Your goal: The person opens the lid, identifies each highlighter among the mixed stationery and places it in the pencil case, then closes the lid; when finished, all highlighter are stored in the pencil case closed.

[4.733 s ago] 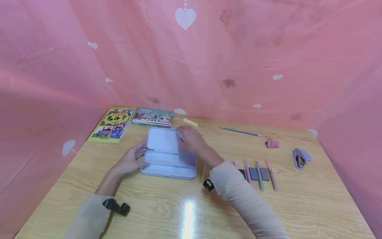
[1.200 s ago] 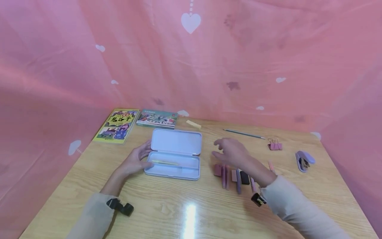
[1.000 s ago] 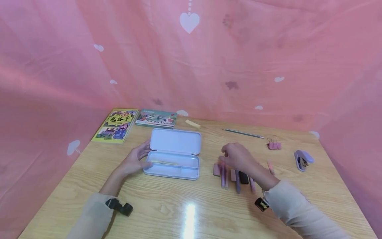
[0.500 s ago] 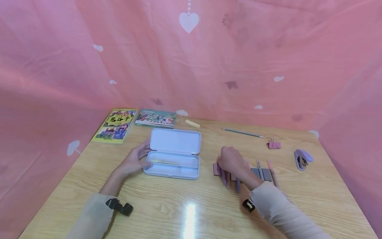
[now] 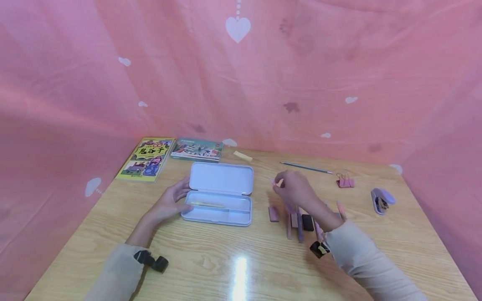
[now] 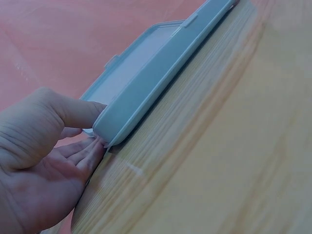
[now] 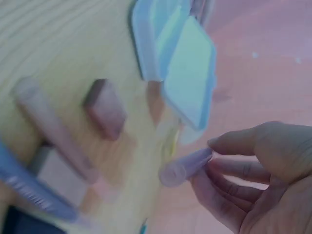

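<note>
A white pencil case (image 5: pixel 216 219) lies with its lid up in the head view; a slim yellow pen (image 5: pixel 207 204) rests in its long back compartment. My left hand (image 5: pixel 168 202) grips the case's left end, thumb over the rim and fingers around the corner, as the left wrist view (image 6: pixel 53 141) shows. My right hand (image 5: pixel 295 190) pinches a pale purple pen (image 7: pixel 185 168) by one end between thumb and fingers, above the table to the right of the case. Below that hand stand a row of pens (image 5: pixel 300 228) and erasers, among them a mauve eraser (image 5: pixel 273 214) and a black one (image 5: pixel 308 223).
Two books (image 5: pixel 146 159) (image 5: pixel 197 149) lie at the back left, with a pale yellow stick-like block (image 5: pixel 242 156) beside them. A pencil (image 5: pixel 306 168), a pink binder clip (image 5: pixel 345 182) and a purple stapler (image 5: pixel 382 200) lie at the back right. Pink cloth hangs behind the table.
My right hand left the case's lid, and a yellow pen now lies inside. It then reached down to the row and lifted the purple pen. My left hand stays on the case.
</note>
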Demonstrator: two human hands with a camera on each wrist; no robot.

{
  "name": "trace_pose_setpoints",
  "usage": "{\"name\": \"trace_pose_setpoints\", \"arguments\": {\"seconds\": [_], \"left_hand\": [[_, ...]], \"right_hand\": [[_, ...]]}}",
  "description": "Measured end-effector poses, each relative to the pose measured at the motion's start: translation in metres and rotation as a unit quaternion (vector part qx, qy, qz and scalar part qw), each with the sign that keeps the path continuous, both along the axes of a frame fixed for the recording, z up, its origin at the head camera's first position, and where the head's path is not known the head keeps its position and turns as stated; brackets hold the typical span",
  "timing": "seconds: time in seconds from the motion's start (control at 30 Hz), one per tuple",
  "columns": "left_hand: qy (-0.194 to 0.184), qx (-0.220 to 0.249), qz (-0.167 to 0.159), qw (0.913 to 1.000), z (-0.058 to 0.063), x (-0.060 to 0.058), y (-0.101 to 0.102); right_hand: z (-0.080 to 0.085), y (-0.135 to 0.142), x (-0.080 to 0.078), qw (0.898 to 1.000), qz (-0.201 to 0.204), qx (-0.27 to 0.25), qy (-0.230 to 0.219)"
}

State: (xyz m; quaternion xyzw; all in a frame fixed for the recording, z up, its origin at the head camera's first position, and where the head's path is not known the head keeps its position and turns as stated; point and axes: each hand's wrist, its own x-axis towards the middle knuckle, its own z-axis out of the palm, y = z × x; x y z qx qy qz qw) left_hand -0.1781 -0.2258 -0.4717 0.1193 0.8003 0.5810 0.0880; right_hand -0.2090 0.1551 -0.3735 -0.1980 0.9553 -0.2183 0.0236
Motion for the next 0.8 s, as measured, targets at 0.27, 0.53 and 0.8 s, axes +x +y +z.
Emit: {"name": "trace_pose_setpoints", "arguments": {"seconds": [0.27, 0.53, 0.8], "left_hand": [[0.002, 0.017, 0.000, 0.9999, -0.006, -0.002, -0.005], [-0.007, 0.013, 0.003, 0.9999, -0.008, -0.005, -0.003], [-0.019, -0.007, 0.006, 0.9998, -0.007, -0.006, -0.003]], "right_hand": [[0.010, -0.061, -0.011, 0.996, 0.073, 0.025, 0.034], [0.008, -0.131, -0.021, 0.987, 0.153, 0.035, 0.016], [-0.002, -0.175, -0.021, 0.978, 0.202, 0.048, 0.028]]}}
